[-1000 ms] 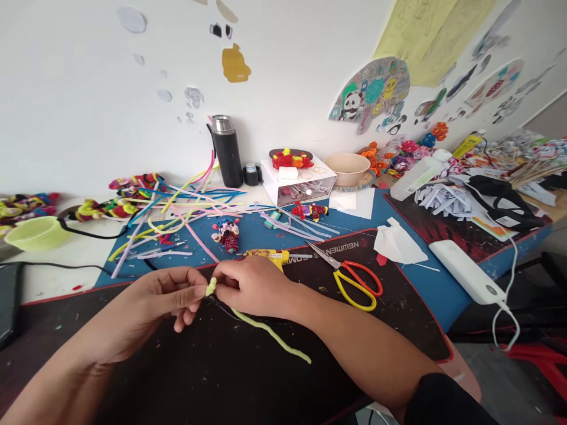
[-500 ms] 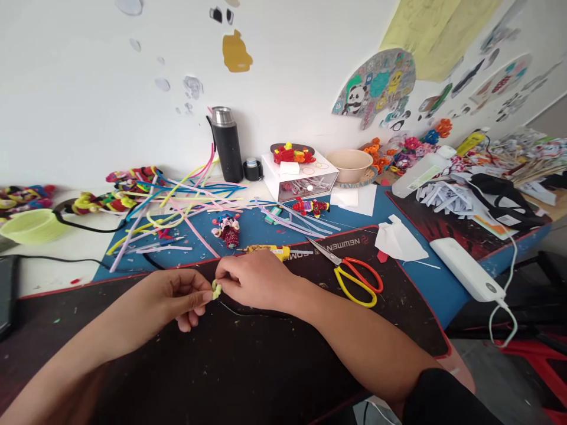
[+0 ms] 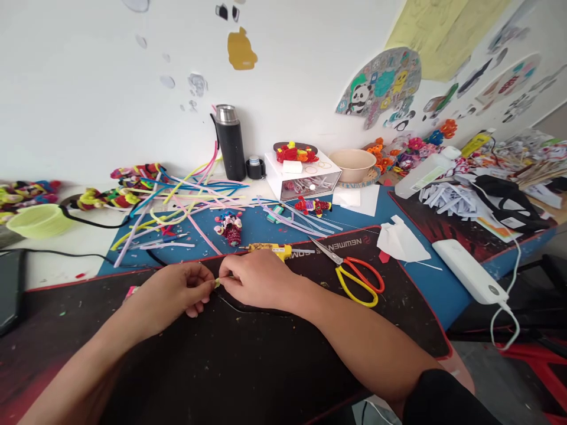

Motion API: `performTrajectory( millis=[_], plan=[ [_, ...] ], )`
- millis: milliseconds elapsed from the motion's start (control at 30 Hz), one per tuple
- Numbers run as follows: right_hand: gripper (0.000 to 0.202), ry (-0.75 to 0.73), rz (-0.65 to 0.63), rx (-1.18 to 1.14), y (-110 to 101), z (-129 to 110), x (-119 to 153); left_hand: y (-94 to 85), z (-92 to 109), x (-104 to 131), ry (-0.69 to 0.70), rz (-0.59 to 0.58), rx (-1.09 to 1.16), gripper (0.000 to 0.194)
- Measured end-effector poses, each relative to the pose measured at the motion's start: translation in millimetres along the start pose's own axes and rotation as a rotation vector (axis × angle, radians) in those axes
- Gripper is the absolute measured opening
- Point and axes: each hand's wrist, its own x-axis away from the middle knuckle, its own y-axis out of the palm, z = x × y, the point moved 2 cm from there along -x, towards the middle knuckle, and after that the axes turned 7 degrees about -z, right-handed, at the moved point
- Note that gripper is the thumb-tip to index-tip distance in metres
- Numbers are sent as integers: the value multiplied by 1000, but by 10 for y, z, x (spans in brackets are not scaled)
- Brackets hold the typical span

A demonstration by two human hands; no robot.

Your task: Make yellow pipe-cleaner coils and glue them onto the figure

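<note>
Between my hands is a small pale yellow-green twisted piece (image 3: 217, 283), mostly covered by fingertips. My left hand (image 3: 179, 292) pinches it from the left with thumb and index finger. From the right, the bent fingers of my right hand (image 3: 254, 277) close on the same piece. Just beyond my right hand lies a yellow glue gun (image 3: 277, 251), partly hidden. Scissors (image 3: 349, 265) with one red and one yellow handle lie to the right on the black mat (image 3: 230, 366). A small dark red figure (image 3: 231, 228) stands or lies behind my hands.
Loose coloured fuzzy stems (image 3: 177, 203) spread at the back left, near a black flask (image 3: 231, 144). A white box (image 3: 305, 171), a beige bowl (image 3: 353, 164) and crumpled white paper (image 3: 402, 241) are farther right. A white power strip (image 3: 469, 270) lies at the right.
The fingertips have come closer together and cover more of the yellow-green piece. My left hand has moved slightly up and right. The whole view has shifted a little.
</note>
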Motion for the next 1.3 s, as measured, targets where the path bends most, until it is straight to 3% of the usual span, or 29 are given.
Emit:
performTrajectory(
  millis=[267, 467, 767, 900, 1033, 1300],
  plan=[
    [8, 54, 86, -139, -29, 30, -4, -73, 47, 31, 41, 35, 169, 44],
    [6, 71, 98, -293, -59, -3, 0, -33, 139, 76, 6, 83, 434, 45],
    [27, 37, -19, -597, -117, -2, 27, 30, 162, 114, 32, -19, 666, 60],
    [24, 37, -69, -691, -99, -8, 38, 35, 137, 127, 43, -72, 678, 59],
    [20, 29, -45, -642, -87, -4, 26, 28, 112, 155, 18, -106, 645, 58],
    [15, -7, 109, -274, -61, -27, 11, 72, 209, 231, 44, -174, 495, 54]
  ],
)
